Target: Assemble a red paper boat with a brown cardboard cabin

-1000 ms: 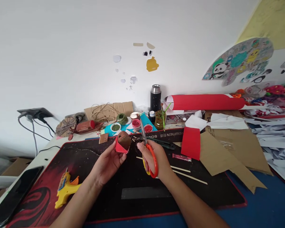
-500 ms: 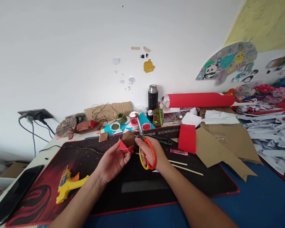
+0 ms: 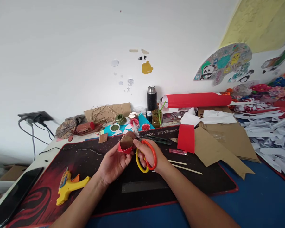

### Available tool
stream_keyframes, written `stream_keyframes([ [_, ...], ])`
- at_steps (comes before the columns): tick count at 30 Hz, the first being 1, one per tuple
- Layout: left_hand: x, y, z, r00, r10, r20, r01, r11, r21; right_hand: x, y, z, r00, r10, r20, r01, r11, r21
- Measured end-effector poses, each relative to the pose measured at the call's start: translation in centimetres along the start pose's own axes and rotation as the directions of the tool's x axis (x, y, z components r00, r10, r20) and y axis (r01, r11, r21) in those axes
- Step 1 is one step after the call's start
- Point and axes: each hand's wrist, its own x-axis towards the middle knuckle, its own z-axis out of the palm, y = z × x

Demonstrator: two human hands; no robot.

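Note:
My left hand (image 3: 112,163) is closed round a small cardboard piece (image 3: 126,143), brown inside with a red paper edge. In my right hand (image 3: 148,155) is a pair of scissors (image 3: 154,158) with one orange and one yellow handle loop. Their blades point up and away, just right of the cardboard piece. The right fingertips are close against that piece; whether they also grip it I cannot tell. Both hands are above the black desk mat (image 3: 180,186).
A yellow glue gun (image 3: 70,186) and a phone (image 3: 16,193) lie to the left. Paint pots (image 3: 114,127) and a black flask (image 3: 151,98) stand behind. Red paper (image 3: 186,138), a green cutter (image 3: 160,140), wooden sticks (image 3: 185,167) and cardboard (image 3: 207,147) lie to the right.
The scissors have tilted further left in my right hand, their blades a little lower. The cardboard piece has turned slightly in my left hand. The camera view has shifted a little.

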Motion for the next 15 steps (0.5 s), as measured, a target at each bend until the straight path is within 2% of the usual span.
stream_keyframes([
  [8, 0.1, -0.4, -1.1, 0.99, 0.052, 0.129, -0.054, 0.998, 0.012, -0.2, 0.3, 0.2, 0.995, -0.041, 0.088, 0.038, 0.998, 0.039],
  [15, 0.2, -0.6, -1.5, 0.99, 0.076, 0.115, -0.076, 0.997, -0.011, -0.5, -0.3, 0.5, 0.993, -0.029, 0.113, 0.021, 0.997, 0.074],
])
